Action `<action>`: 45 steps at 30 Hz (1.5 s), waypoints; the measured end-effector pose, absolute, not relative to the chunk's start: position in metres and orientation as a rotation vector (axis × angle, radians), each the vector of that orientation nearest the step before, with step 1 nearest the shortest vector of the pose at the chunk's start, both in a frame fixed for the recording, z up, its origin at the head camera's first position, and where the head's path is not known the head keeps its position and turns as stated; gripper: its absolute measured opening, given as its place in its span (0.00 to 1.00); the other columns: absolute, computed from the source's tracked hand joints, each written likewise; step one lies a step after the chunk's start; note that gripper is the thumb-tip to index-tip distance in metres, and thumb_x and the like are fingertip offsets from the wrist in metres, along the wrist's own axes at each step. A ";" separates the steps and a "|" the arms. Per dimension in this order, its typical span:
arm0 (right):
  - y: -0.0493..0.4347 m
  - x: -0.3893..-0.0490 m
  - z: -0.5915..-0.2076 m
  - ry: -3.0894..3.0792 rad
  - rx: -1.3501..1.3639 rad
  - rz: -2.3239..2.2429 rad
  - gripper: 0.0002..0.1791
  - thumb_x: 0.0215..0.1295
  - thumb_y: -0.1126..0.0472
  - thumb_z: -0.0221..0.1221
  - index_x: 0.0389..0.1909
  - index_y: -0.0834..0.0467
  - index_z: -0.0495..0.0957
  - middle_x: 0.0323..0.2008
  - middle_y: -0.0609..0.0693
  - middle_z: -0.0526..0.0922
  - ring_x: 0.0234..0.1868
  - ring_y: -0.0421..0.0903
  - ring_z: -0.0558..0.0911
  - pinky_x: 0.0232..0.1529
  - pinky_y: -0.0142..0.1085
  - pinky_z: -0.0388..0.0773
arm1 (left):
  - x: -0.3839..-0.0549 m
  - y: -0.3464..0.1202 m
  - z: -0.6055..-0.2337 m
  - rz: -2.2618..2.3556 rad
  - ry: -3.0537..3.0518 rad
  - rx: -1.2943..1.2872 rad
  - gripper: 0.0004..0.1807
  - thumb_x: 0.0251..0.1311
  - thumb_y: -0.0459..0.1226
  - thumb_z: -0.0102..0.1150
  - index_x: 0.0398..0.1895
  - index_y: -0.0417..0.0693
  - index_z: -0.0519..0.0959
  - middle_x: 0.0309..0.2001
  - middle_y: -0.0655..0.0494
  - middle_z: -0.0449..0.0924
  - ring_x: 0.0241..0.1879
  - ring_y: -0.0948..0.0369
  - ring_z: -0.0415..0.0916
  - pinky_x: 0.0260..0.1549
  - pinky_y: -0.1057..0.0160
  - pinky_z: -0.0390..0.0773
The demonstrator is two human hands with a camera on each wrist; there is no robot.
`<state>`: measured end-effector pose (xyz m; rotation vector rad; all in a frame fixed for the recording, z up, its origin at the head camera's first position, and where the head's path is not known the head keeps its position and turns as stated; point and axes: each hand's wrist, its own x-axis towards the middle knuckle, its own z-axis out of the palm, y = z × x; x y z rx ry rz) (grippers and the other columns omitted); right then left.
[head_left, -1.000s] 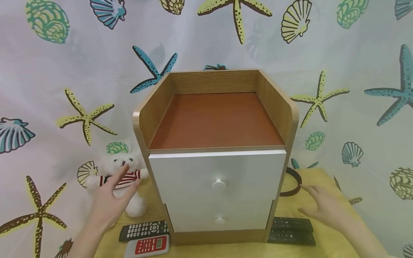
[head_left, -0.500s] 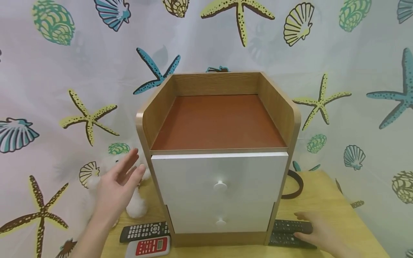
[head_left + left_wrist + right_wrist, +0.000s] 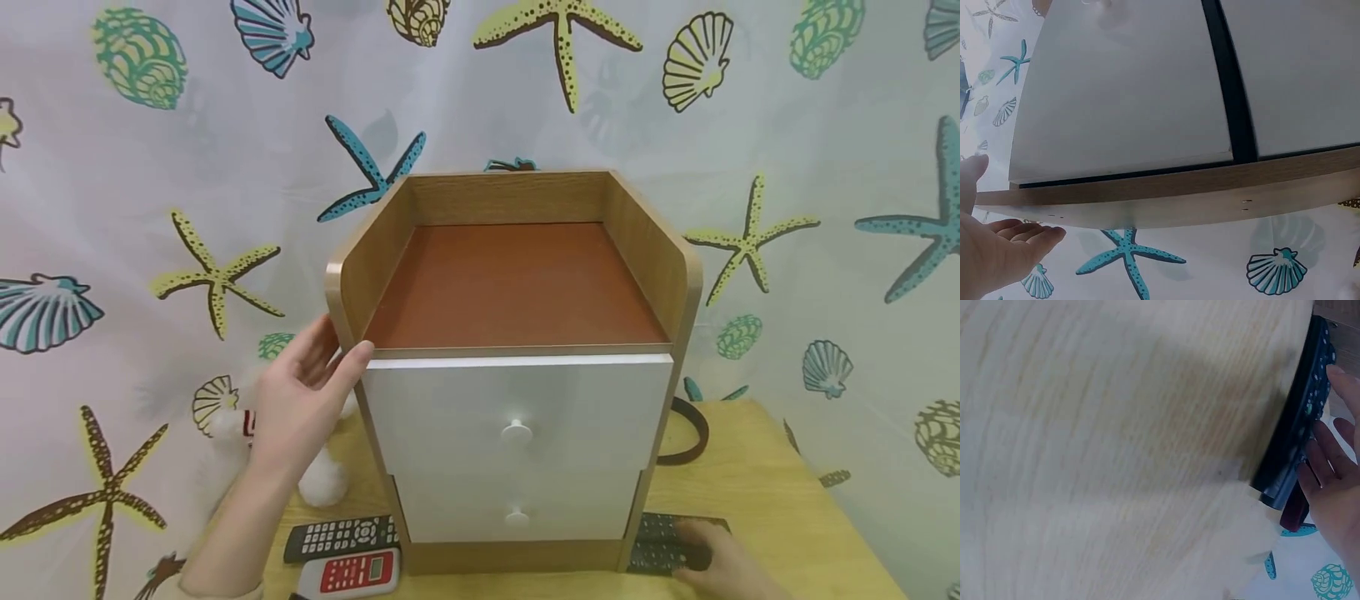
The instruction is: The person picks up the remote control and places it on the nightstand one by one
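Where the right grip (image 3: 722, 562) reaches, two slim black remotes (image 3: 649, 557) show pale buttons; whether it grips is unclear. Beside the spread left grip (image 3: 302, 404) stands a white-fronted cabinet (image 3: 517, 471).

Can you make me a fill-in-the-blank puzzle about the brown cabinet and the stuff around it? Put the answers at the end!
1. Count the flat white drawers in the light-brown wooden cabinet and you get ____.
2. The person's ____ hand is at the pair of long black remote controls.
3. The button panel on the rectangular white gadget is coloured ____.

Missing words: two; right; red.
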<state>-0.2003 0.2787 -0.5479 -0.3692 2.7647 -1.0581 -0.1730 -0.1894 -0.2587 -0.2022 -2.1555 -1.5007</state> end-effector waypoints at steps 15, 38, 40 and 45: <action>0.274 -0.204 -0.563 2.839 -0.389 -0.936 0.34 0.39 0.55 0.72 0.51 0.61 0.76 0.51 0.61 0.77 0.53 0.66 0.72 0.48 0.64 0.70 | -0.196 -0.173 -0.240 -1.296 -2.056 -0.153 0.21 0.56 0.45 0.63 0.52 0.47 0.77 0.43 0.50 0.83 0.40 0.73 0.78 0.40 0.75 0.78; 0.280 -0.210 -0.564 2.622 -0.473 -1.030 0.24 0.46 0.57 0.68 0.47 0.57 0.80 0.47 0.61 0.78 0.50 0.66 0.73 0.44 0.69 0.68 | -0.206 -0.174 -0.240 -1.182 -2.038 -0.137 0.13 0.55 0.30 0.55 0.43 0.38 0.80 0.39 0.43 0.84 0.34 0.59 0.81 0.28 0.82 0.73; 0.281 -0.211 -0.564 2.579 -0.478 -1.050 0.23 0.48 0.57 0.68 0.47 0.59 0.80 0.47 0.62 0.79 0.50 0.68 0.73 0.43 0.69 0.68 | -0.206 -0.174 -0.240 -1.186 -2.050 -0.142 0.13 0.55 0.29 0.55 0.44 0.38 0.80 0.40 0.42 0.84 0.36 0.55 0.82 0.28 0.83 0.73; 0.281 -0.209 -0.561 2.516 -0.437 -1.071 0.23 0.52 0.57 0.66 0.49 0.60 0.79 0.48 0.64 0.78 0.52 0.76 0.69 0.43 0.71 0.66 | -0.205 -0.177 -0.242 -1.184 -2.068 -0.175 0.15 0.55 0.29 0.55 0.46 0.37 0.79 0.42 0.41 0.84 0.38 0.52 0.82 0.29 0.83 0.72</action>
